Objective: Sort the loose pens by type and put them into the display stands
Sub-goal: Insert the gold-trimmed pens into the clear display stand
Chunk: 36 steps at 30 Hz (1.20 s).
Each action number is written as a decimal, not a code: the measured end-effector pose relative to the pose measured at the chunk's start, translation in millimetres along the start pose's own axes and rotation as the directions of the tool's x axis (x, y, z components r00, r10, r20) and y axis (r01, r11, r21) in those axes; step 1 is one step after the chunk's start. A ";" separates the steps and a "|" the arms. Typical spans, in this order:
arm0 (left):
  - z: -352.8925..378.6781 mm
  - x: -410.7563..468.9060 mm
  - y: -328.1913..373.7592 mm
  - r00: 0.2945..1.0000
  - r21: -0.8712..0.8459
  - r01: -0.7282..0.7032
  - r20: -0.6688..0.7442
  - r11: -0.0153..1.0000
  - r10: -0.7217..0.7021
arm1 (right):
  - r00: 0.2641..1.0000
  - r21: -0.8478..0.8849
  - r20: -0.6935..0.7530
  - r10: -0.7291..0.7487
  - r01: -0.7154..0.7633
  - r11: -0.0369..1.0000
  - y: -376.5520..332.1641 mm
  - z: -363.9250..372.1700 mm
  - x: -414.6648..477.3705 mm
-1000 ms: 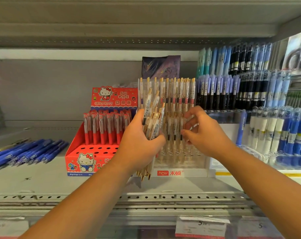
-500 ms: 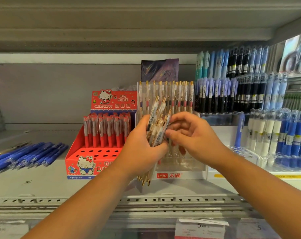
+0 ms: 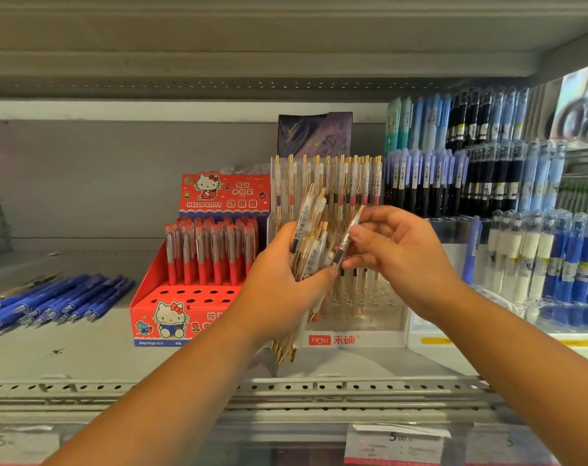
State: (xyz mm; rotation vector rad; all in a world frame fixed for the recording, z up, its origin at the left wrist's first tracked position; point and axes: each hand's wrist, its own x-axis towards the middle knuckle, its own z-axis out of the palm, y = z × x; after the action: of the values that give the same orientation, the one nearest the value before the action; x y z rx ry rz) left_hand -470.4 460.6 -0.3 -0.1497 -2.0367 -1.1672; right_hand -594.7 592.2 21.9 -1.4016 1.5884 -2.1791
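The left hand (image 3: 279,290) is clamped round a bundle (image 3: 306,242) of clear, gold-tipped pens, held in front of the clear stand (image 3: 353,340). The bundle's gold points stick out below the fist, level with the stand's base, and its clip ends fan up across the stand's left half.

The right hand (image 3: 405,260), just right of the bundle and also in front of the stand, pinches 1 pen (image 3: 347,237) between thumb and fingers. That pen tilts, clicker end up and to the right, and its lower end meets the left thumb at the bundle's edge. Whether it is free of the bundle I cannot tell. The 2 hands are close together.

The stand holds upright rows of the same pens. Just beside its left side is a red stand (image 3: 185,299), with red pens at the back and open holes in front. Further left, blue pens (image 3: 60,302) lie loose on the shelf (image 3: 84,359). To the clear stand's right, more stands (image 3: 454,186) carry blue and black pens. Below it, a price tag (image 3: 397,445) sits on the shelf edge.
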 end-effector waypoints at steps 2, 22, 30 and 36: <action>0.0 -0.2 0.5 1.000 -0.005 -0.007 -0.004 1.000 0.007 | 1.000 0.010 -0.019 -0.004 0.004 1.000 1.5 1.1 0.1; -3.7 0.1 -4.6 0.998 0.039 0.011 -0.066 0.999 -0.008 | 0.902 -0.545 -0.278 -0.330 0.135 0.828 9.5 -22.3 10.8; -3.5 -1.3 -3.8 0.998 0.016 0.017 -0.064 1.000 -0.016 | 0.989 -0.732 -0.130 -0.077 -0.043 0.680 26.2 -25.9 14.1; -3.3 -1.8 -2.4 0.998 0.028 0.009 -0.068 1.000 -0.007 | 0.986 -0.763 -0.161 -0.049 -0.092 0.640 24.8 -27.1 14.5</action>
State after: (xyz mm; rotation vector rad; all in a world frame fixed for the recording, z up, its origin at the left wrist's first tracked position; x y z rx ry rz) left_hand -468.5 457.1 -2.2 -0.0873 -1.9955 -1.1323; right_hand -632.4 591.9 10.1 -1.3255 2.8017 -1.6513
